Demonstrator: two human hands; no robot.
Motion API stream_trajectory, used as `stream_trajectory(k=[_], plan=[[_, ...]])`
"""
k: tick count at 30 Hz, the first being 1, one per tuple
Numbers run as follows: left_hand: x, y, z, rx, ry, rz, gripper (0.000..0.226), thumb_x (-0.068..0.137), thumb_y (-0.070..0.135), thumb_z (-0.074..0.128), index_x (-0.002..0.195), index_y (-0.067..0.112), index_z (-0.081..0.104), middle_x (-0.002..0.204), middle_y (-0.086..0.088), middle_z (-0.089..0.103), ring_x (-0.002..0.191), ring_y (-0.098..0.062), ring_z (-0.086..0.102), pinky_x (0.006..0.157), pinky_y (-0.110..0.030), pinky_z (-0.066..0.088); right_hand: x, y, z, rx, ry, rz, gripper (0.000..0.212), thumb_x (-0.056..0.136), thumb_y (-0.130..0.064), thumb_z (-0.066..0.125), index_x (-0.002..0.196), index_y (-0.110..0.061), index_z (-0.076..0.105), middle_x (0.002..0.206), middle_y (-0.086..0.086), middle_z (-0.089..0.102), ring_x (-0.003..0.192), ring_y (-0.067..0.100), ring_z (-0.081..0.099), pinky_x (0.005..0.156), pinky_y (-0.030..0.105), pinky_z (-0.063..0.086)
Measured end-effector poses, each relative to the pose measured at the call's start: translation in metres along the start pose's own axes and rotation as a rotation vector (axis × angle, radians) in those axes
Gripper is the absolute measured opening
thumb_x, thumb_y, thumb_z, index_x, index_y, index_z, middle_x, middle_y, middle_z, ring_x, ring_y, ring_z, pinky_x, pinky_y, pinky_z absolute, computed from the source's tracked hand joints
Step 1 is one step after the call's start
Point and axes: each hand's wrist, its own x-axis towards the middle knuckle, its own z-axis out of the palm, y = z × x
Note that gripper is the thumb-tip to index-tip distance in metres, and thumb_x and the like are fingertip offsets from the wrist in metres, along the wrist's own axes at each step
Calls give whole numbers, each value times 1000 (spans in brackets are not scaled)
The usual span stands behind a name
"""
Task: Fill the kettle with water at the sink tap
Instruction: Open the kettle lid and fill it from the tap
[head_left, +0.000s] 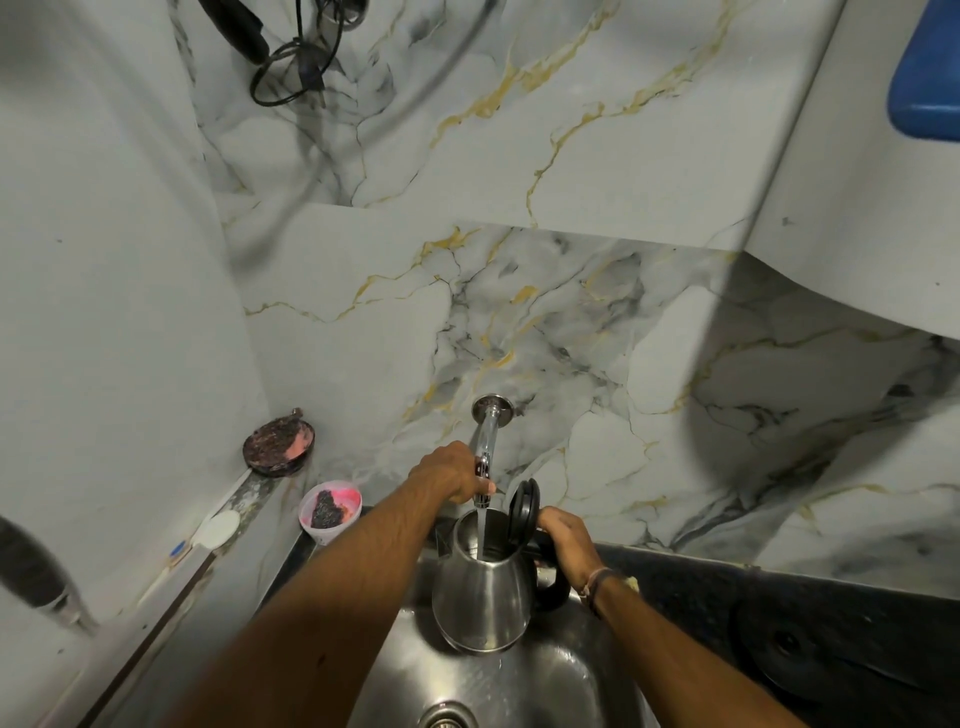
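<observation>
A steel kettle (483, 597) with a black handle hangs over the steel sink (561, 680), its black lid (523, 512) flipped up. My right hand (566, 540) grips the kettle's handle. A chrome tap (488, 441) comes out of the marble wall, and a thin stream of water (481, 532) runs from its spout into the kettle's open mouth. My left hand (452, 470) is closed around the tap's handle, just above the kettle.
A pink cup (330, 509) with dark contents stands on the ledge left of the sink. A round dark dish (279, 448) leans in the corner. The sink drain (448, 719) is below. Black countertop (779, 623) lies to the right, and cables (291, 67) hang above.
</observation>
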Motion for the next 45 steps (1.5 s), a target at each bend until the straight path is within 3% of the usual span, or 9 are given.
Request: stream_trajectory(k=[3,8,14,20,26,35,39,45], plan=[[0,0,0,5,-6,4,39,100,46,81,112,12,67,111,-10,72,114,-30,75,105,-44,58,1,2,0,3,12,3,26,102,-15,54,81,-8,67,91,17,64,89,28,59,86,42,49],[1,0,0,18,-5,7,37,100,47,81,99,16,62,99,-4,67,99,-24,69,102,-43,58,2,2,1,21,27,-2,25,101,-14,56,79,-8,67,86,16,62,86,27,57,78,37,48],[-1,3,-1,23,-19,5,37,100,46,81,105,15,62,106,-6,68,115,-29,75,106,-44,59,3,5,-1,13,9,1,23,102,-14,55,86,-5,68,90,19,63,89,29,58,85,41,49],[2,2,-1,35,-17,-2,39,99,48,82,107,15,63,108,-7,70,103,-26,71,105,-44,59,4,6,-1,5,1,0,22,102,-13,55,86,-4,68,91,18,63,89,28,58,85,41,49],[2,1,0,24,-20,-14,49,99,48,82,127,9,70,125,-12,75,118,-31,74,111,-49,58,5,7,-2,13,6,-3,24,102,-13,55,84,-5,68,91,18,65,89,28,60,85,40,50],[-1,3,-1,39,-13,-4,39,100,48,81,109,15,63,108,-6,69,116,-29,74,110,-47,58,6,9,-4,3,-12,-2,25,102,-17,56,83,-7,68,90,16,66,86,25,62,80,38,53],[-1,1,0,46,-13,1,37,100,49,81,100,18,61,103,-4,67,103,-25,70,109,-48,58,7,10,-4,10,6,9,28,100,-17,58,74,-14,67,82,10,65,81,22,62,75,35,52],[-3,1,-2,40,-18,-7,40,99,50,82,110,15,64,117,-10,74,119,-31,74,110,-49,58,7,12,-3,-8,0,11,26,100,-20,58,78,-13,68,85,12,66,82,24,60,76,36,50]])
